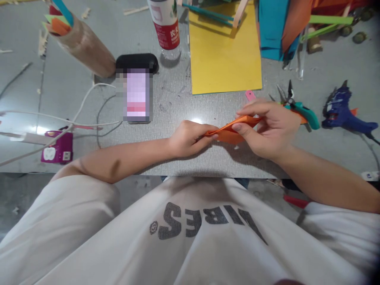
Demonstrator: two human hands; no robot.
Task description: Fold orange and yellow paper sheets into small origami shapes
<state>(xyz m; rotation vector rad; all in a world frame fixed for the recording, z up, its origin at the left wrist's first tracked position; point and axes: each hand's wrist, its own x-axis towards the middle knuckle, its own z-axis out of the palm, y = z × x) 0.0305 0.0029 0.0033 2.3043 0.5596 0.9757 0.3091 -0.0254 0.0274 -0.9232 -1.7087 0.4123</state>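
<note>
A folded piece of orange paper (233, 132) is held between my two hands, just above the grey table near its front edge. My left hand (190, 137) pinches the left end of the paper between thumb and fingers. The right part is gripped by my right hand (273, 126), thumb on the near side and fingers on the far side. Part of the paper is hidden behind the right fingers. Beyond the right hand lie pliers (303, 113) with teal and orange handles, and a small pink object (250, 95) shows just past the fingers.
Yellow paper sheets (225, 59) lie ahead, with a plastic bottle (166, 29) beside them. A phone (138, 95), a purple charger (57, 146) with white cables and a tube of paper strips (86, 49) are left. A blue glue gun (344, 109) lies right.
</note>
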